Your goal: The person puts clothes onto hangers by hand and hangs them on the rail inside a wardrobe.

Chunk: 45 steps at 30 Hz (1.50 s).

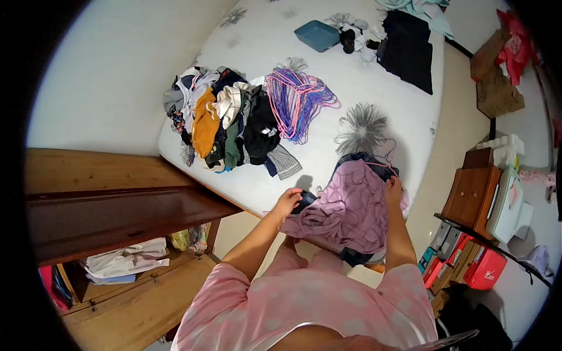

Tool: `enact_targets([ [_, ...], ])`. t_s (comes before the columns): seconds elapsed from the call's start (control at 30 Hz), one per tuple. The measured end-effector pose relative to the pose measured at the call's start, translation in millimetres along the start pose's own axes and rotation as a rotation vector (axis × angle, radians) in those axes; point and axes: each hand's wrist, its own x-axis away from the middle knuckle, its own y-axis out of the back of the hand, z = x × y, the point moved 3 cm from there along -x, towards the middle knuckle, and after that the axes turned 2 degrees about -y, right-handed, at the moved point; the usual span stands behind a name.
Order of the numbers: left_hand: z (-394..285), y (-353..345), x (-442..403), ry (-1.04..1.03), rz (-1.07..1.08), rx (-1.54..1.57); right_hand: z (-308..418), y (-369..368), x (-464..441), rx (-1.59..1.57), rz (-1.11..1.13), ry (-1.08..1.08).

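Observation:
A mauve-pink garment (357, 202) lies spread over the near edge of the bed, with dark blue cloth (362, 157) showing at its top. The arm of a pink hanger (377, 165) comes out at the collar end. My right hand (394, 190) is closed on the garment's right side, just below the hanger's end. At the left, my left hand (288, 202) pinches a dark blue piece of cloth (305, 202) that sticks out beside the mauve fabric. Whether this dark piece joins the cloth at the top is hidden.
A heap of mixed clothes (219, 120) and a pile of purple and pink hangers (298, 102) lie on the bed (316, 158). Farther back are a blue-grey tray (317, 36), socks (358, 38) and folded black clothes (407, 50). A wooden cabinet (134, 219) stands at left, shoeboxes (459, 263) at right.

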Motion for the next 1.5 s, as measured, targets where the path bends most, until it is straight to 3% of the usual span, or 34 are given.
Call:
enact_targets([
  [0.23,-57,69,-27,-0.071,-0.027,0.158,96,-66,19,-0.104,0.085,0.087],
  [0.3,-60,92,-48,-0.070,0.037,0.164,112,-101,15,-0.120,0.110,0.229],
  [0.4,-71,124,-70,-0.057,0.135,0.226,162,-155,21,-0.332,0.238,-0.006],
  [0.5,-93,160,-84,-0.080,0.162,0.193,221,-210,20,-0.436,0.332,-0.039],
  [0.57,-100,184,-90,-0.093,0.131,0.260,246,-252,7,-0.391,0.340,-0.071],
  [0.7,-107,226,-92,-0.098,0.069,0.312,295,-300,-19,-0.046,0.086,0.393],
  [0.87,-96,259,-89,-0.074,0.024,0.363,290,-351,-45,0.316,0.326,0.241],
  [0.97,-92,272,-84,-0.036,0.009,0.362,282,-356,-52,0.287,0.302,0.203],
  [1.0,-92,274,-84,-0.026,0.004,0.350,289,-344,-49,0.159,0.144,0.346],
  [1.1,-94,280,-87,-0.037,0.013,0.341,296,-337,-49,-0.640,0.139,-0.060],
  [1.13,-96,280,-86,-0.048,0.020,0.344,308,-323,-44,-0.809,0.148,-0.055],
  [1.23,-119,273,-79,-0.075,0.043,0.382,351,-258,-19,-0.964,0.147,-0.172],
  [1.3,-138,266,-74,-0.141,0.078,0.394,349,-224,-7,-0.931,0.130,-0.139],
  [1.5,-208,268,-52,-0.289,0.082,0.624,366,-126,55,-0.889,0.362,-0.107],
])
